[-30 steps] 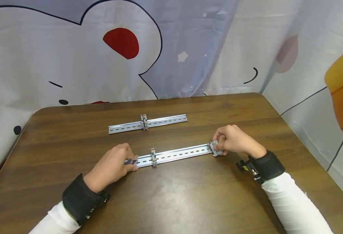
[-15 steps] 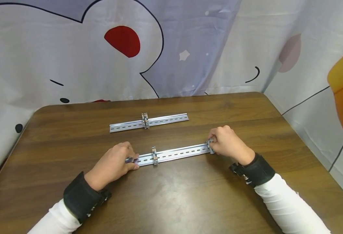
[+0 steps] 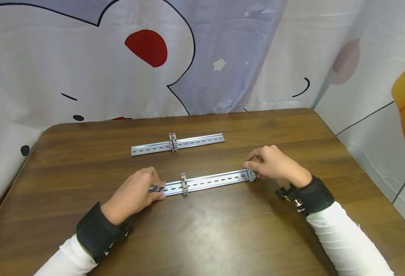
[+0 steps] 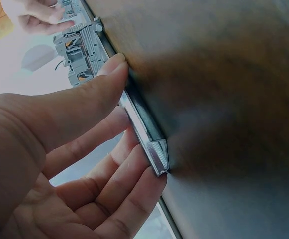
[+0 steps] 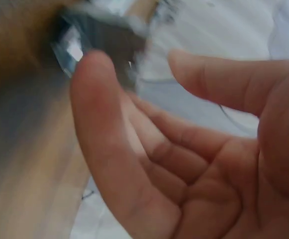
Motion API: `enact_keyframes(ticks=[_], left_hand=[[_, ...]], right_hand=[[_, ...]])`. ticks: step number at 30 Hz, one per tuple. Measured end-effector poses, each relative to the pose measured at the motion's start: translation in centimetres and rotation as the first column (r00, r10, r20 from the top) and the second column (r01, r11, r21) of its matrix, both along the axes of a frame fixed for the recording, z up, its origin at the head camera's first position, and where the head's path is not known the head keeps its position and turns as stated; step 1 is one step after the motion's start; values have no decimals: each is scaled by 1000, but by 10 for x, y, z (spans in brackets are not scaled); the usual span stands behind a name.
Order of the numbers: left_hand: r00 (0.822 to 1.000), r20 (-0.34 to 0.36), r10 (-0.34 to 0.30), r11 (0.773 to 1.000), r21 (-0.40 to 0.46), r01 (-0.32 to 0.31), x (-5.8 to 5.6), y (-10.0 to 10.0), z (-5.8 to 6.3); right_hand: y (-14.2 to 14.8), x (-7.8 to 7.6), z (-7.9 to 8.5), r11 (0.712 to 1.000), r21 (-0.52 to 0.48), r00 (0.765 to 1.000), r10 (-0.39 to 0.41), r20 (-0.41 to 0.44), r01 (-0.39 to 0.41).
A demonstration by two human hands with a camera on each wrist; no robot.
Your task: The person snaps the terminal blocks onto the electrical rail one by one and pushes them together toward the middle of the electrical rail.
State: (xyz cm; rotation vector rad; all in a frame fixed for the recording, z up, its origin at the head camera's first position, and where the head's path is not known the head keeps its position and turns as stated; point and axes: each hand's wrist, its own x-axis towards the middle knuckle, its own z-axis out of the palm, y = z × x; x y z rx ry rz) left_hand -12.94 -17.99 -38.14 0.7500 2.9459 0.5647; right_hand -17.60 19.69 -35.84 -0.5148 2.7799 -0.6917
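Note:
My left hand [image 3: 137,191] pinches the left end of the front slotted metal DIN rail [image 3: 216,181], thumb along the near edge and fingers behind, as the left wrist view confirms. A narrow grey terminal block [image 3: 184,184] stands across this rail, just right of that hand. Another grey terminal block [image 3: 251,175] sits at the rail's right end. Beside and above it is my right hand [image 3: 276,164]; in the right wrist view its thumb and index finger are apart with nothing between them. Behind the index fingertip, the end block [image 5: 104,40] looks blurred.
Farther back on the brown wooden table [image 3: 202,234] lies a second DIN rail [image 3: 199,141], with terminal blocks [image 3: 173,142] side by side near its middle. A printed curtain [image 3: 223,46] hangs behind the table and along its right side.
My right hand moved left with the terminal block to the rail's right end, then parted its fingers and drew slightly back right. My left hand keeps its hold on the rail.

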Motion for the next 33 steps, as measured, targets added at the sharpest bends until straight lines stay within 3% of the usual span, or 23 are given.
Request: enact_keyframes(ticks=[4,8,13,23,33], left_hand=[[1000,9,7,1000,3,-8,0,0,-1],[1000,10,12,1000,-1,-12,1,-1,0],[1000,10,10,1000,1,-10,1,-1,1],[1000,-1,5,1000,0,-5,0,-1,0],[1000,-11,2,1000,6,-2,1,0,0]], right_hand=[[14,-5,5,988,-150,983,52,175,-25],[21,-10,-1,949,-315,928,123,351,-6],[16,-14,-12,886,-458,868,176,465,66],[-36,-2,-19,823,-551,874,159,458,139],[-83,2,-26,806,-576,868,180,462,139]])
